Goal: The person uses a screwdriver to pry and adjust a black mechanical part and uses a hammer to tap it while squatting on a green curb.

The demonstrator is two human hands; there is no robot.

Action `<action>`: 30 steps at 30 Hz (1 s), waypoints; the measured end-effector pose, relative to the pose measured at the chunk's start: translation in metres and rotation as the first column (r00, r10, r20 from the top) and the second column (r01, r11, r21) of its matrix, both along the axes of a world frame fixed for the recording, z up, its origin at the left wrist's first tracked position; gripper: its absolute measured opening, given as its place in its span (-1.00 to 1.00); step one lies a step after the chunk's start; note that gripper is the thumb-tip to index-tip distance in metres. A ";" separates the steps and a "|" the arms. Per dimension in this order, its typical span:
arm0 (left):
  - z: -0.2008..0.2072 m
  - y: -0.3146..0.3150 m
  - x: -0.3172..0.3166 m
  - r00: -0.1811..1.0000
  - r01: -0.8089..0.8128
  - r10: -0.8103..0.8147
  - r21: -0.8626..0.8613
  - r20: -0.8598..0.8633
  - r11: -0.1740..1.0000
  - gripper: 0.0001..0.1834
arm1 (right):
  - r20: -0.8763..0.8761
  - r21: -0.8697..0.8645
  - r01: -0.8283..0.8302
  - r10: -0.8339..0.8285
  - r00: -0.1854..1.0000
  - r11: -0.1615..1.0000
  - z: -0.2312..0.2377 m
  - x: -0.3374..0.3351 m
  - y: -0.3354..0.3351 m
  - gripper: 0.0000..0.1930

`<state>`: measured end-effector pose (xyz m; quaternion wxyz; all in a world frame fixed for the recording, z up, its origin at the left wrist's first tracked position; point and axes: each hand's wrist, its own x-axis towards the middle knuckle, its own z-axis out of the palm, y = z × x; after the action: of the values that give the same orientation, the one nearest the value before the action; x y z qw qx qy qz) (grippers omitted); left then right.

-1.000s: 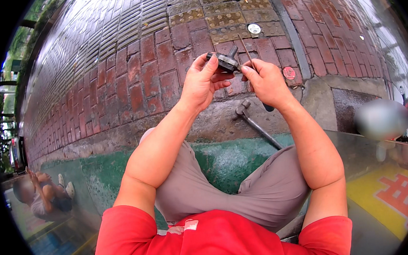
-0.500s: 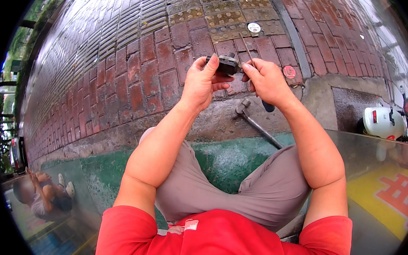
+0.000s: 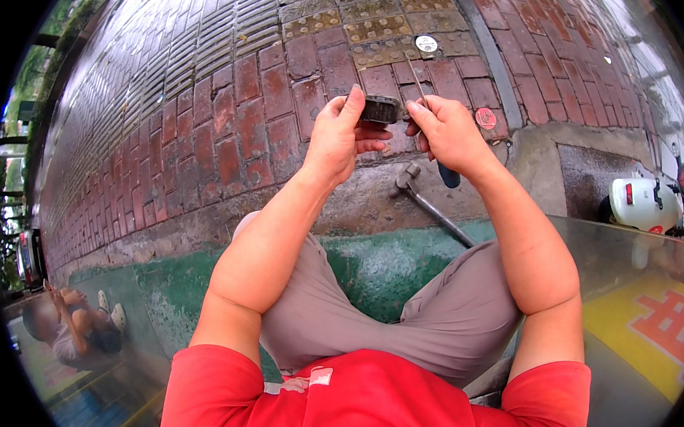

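My left hand (image 3: 333, 136) grips a small, black, boxy metal part (image 3: 381, 109) between thumb and fingers; its exact kind cannot be told. Close by on the right, my right hand (image 3: 446, 129) is closed around a screwdriver (image 3: 449, 177), its dark blue handle showing below the palm. The thin shaft points away from me, past the fingertips, and does not touch the black part. Below the hands, a hammer (image 3: 436, 215) lies with its head on the stone kerb and its handle slanting toward my right knee.
Wet red brick paving (image 3: 227, 134) stretches ahead, with yellowish studded tiles and round discs. I sit at a green-painted ledge (image 3: 384, 266) between reflective panels. A white scooter (image 3: 643, 204) stands far right. The left panel (image 3: 77, 370) reflects a seated figure.
The black part has turned in my left hand, so its silvery upper piece and knob no longer show. The right hand and screwdriver have barely moved.
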<state>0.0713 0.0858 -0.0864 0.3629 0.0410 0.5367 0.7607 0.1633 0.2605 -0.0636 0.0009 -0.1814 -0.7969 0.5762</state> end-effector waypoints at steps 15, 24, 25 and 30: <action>0.009 0.000 0.001 1.000 -0.016 0.017 -0.025 0.024 1.000 -0.60 | 0.100 -0.261 0.073 -0.048 0.994 0.963 0.002 0.002 0.001 -0.67; 0.014 0.000 0.003 0.999 -0.036 0.034 -0.124 -0.019 0.992 -0.55 | 0.144 -0.295 0.105 -0.064 0.987 0.950 0.000 0.001 0.001 -0.67; 0.014 -0.001 0.003 0.999 -0.033 0.031 -0.153 -0.017 0.988 -0.54 | 0.156 -0.313 0.113 -0.067 0.986 0.943 -0.001 0.001 0.001 -0.67; 0.013 -0.002 0.003 1.000 -0.014 0.011 -0.265 -0.011 0.964 -0.51 | 0.205 -0.427 0.138 -0.053 0.977 0.894 -0.006 -0.001 0.005 -0.66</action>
<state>0.0739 0.0839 -0.0739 0.3579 -0.0078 0.6356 0.6840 0.1619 0.2653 -0.0696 -0.0869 -0.2693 -0.6331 0.7205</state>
